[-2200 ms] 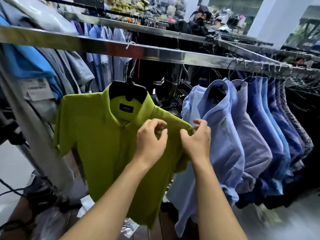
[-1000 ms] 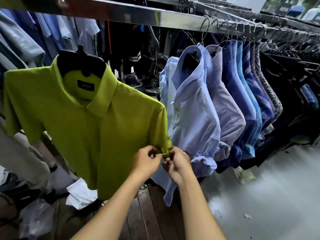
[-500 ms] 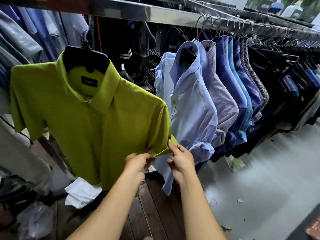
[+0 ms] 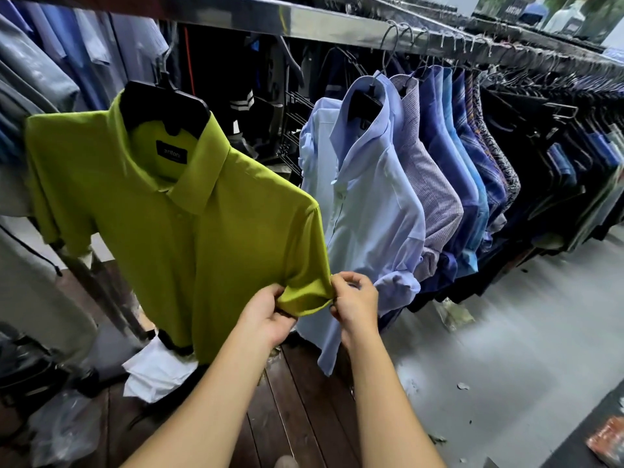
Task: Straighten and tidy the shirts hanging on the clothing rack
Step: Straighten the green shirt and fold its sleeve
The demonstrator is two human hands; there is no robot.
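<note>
The green shirt (image 4: 162, 231) is hanging on a black hanger (image 4: 162, 103) from the steel rail (image 4: 304, 25), at the left end of the row. Its front is facing the camera and the open collar is showing a dark label (image 4: 168, 153). Both hands are holding its near sleeve (image 4: 305, 295) at the hem. The left hand (image 4: 266, 315) is gripping the hem's left side, fingers curled round the fabric. The right hand (image 4: 354, 304) is pinching the hem's right corner between thumb and curled fingers. The cloth is stretching between the two hands and bunching a little in the middle. Both forearms are reaching up from the bottom edge.

Just right of the sleeve a pale blue shirt (image 4: 364, 211) is hanging on its own hanger, cuff rolled, close beside the right hand; cannot tell whether they are touching. Beyond it more shirts (image 4: 449, 170) in lilac, blue and patterned cloth are crowding together along the rail, and dark garments (image 4: 540, 157) are running off to the right. Grey and blue garments (image 4: 44, 72) are hanging behind the green shirt at left.

Below, something white (image 4: 155, 376) is lying crumpled on the dark wooden floor (image 4: 304, 400) under the green shirt's hem. A grey floor (image 4: 506, 349) is spreading out to the right, with bits of litter lying on it
</note>
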